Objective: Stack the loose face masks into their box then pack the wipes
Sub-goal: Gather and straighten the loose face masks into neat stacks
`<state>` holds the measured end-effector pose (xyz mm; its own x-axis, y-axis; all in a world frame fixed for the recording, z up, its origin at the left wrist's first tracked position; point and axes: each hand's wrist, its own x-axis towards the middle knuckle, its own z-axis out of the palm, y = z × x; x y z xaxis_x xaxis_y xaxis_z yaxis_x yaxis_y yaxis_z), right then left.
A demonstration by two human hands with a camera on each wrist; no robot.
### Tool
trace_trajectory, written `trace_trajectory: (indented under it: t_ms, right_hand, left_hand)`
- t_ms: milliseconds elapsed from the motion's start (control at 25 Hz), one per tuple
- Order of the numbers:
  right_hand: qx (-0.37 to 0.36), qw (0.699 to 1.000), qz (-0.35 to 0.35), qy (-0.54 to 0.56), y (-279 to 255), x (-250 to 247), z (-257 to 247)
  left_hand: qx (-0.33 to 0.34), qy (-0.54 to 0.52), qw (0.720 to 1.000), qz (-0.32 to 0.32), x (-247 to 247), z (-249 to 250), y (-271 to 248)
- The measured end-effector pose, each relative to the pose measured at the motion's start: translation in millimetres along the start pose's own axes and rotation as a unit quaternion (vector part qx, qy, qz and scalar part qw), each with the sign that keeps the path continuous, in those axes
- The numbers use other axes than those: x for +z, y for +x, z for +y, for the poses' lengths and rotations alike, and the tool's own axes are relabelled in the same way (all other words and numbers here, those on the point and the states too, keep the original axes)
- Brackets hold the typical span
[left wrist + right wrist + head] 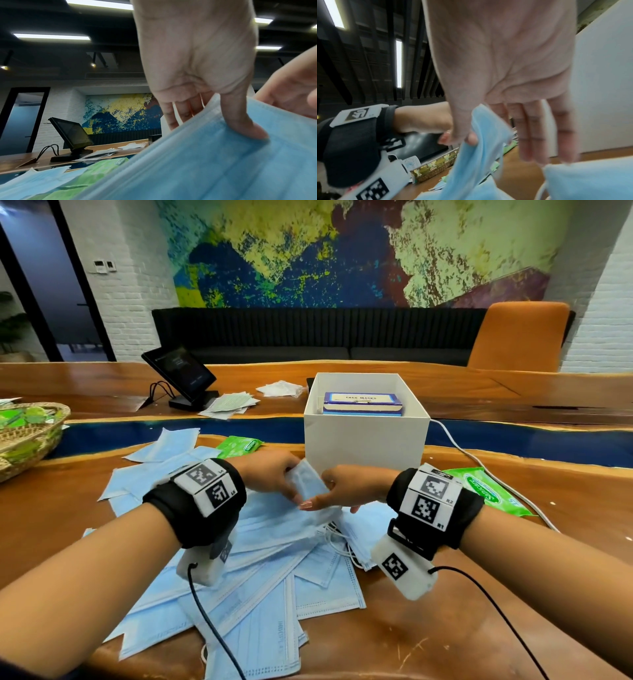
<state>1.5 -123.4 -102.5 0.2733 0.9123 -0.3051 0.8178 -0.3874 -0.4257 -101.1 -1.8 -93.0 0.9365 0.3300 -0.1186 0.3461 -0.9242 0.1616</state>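
Table: loose face masks lay heaped at its near edge
Behind heap: open box held face-mask box
Right: wipes pack
Far left: basket

Count of items on the bench.
Two hands; one white box; two green wipe packs; one basket; one screen; loose masks too overlapped to count.

Loose pale-blue face masks sprawl overlapping across the surface; the face-mask box sits inside a white carton; two green wipes packs flank it
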Motion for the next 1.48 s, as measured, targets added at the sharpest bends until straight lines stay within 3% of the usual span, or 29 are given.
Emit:
trace_trajectory:
  t_ms: [120,240,440,520,640,760,840,920,1000,1080,1280,1480]
  right_hand:
    - [-0.047,0.996,0.063,0.035,-5.4,-5.2,6.1]
    - [-0.052,0.978,0.15,0.138,-7.5,-13.4,16.2]
    - [-0.082,0.916,0.235,0.315,-10.9,-25.9,23.8]
    - [-0.102,0.897,0.22,0.37,-14.5,-25.4,23.8]
    - [-0.119,0.894,0.204,0.38,-16.0,-24.5,26.0]
    - [-0.132,0.857,0.255,0.429,-17.3,-32.5,28.0]
    - [-0.143,0.833,0.285,0.453,-19.3,-38.4,30.2]
    - [-0.142,0.827,0.306,0.449,-21.8,-41.9,33.0]
    - [-0.134,0.817,0.335,0.449,-24.3,-43.2,35.6]
    - [-0.129,0.82,0.372,0.415,-25.5,-43.9,40.5]
    - [-0.055,0.884,0.377,0.273,-26.2,-44.8,53.4]
    - [-0.007,0.883,0.427,0.193,-27.4,-48.3,59.4]
  left_hand:
    - [0.005,-0.074,0.992,0.104,-11.3,2.5,2.0]
    - [0.006,-0.182,0.968,0.172,-18.1,2.4,3.3]
    - [-0.007,-0.279,0.953,0.122,-22.1,5.4,3.0]
    - [-0.02,-0.309,0.935,0.174,-23.5,9.4,5.1]
    - [-0.013,-0.336,0.914,0.226,-26.7,19.6,8.0]
    - [-0.02,-0.341,0.909,0.24,-27.6,28.1,8.0]
    - [-0.042,-0.354,0.912,0.201,-25.9,28.7,8.9]
    - [-0.057,-0.341,0.921,0.176,-23.1,28.7,10.1]
    - [-0.057,-0.311,0.928,0.197,-23.4,29.4,9.9]
    - [-0.049,-0.293,0.932,0.207,-25.2,30.6,9.3]
    - [-0.016,-0.268,0.942,0.199,-29.4,36.6,10.2]
    - [0.01,-0.263,0.944,0.199,-27.6,40.7,14.9]
